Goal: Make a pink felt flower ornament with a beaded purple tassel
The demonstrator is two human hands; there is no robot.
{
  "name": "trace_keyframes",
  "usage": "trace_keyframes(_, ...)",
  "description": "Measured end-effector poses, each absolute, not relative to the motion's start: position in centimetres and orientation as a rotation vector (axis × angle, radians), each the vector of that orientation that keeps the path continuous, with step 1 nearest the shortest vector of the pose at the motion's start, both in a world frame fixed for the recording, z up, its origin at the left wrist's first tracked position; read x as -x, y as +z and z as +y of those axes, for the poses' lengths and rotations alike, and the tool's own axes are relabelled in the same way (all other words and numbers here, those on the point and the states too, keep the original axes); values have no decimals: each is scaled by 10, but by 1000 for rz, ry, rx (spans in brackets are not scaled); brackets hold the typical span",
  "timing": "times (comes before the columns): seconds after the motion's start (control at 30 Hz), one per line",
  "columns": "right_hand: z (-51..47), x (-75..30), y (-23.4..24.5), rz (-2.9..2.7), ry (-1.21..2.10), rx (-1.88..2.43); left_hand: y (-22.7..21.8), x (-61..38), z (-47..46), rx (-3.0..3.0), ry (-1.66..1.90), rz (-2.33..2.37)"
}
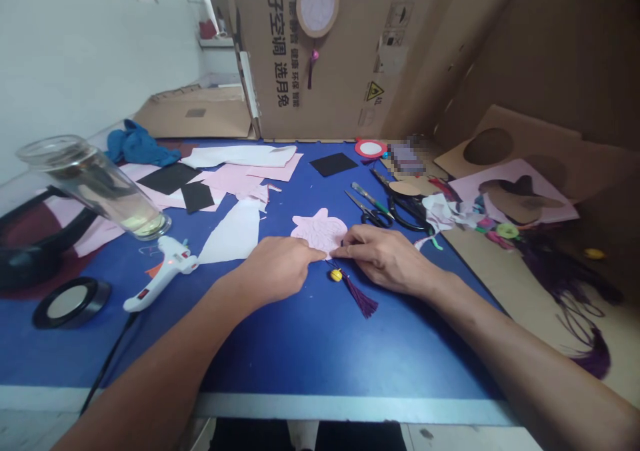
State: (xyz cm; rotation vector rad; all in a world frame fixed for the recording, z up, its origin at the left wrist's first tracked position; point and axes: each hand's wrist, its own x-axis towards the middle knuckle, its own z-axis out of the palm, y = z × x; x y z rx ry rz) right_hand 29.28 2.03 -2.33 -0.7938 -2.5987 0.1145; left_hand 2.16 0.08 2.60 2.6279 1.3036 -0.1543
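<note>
A pink scalloped paper ornament (320, 229) lies on the blue table top (310, 344). A yellow bead (336, 275) and a purple tassel (361, 297) hang from its lower edge. My left hand (275, 267) is curled, its fingertips pinching the ornament's bottom edge. My right hand (385, 256) meets it from the right, fingers pressed together on the same edge just above the bead.
A white glue gun (160, 272) lies left of my hands, its cord running off the front edge. A glass jar (95, 185), black tape roll (70, 301), paper scraps (235, 234), scissors (373, 214) and cardboard boxes (320, 51) surround the work spot.
</note>
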Motion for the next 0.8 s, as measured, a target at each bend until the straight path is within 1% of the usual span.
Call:
trace_keyframes(0.3,19,-292,-20,-2598,165,817,25,-21,0,-2641,-117,1298)
trace_keyframes(0.8,16,-290,-21,-2650,78,838,28,-20,1,-2582,-150,1303)
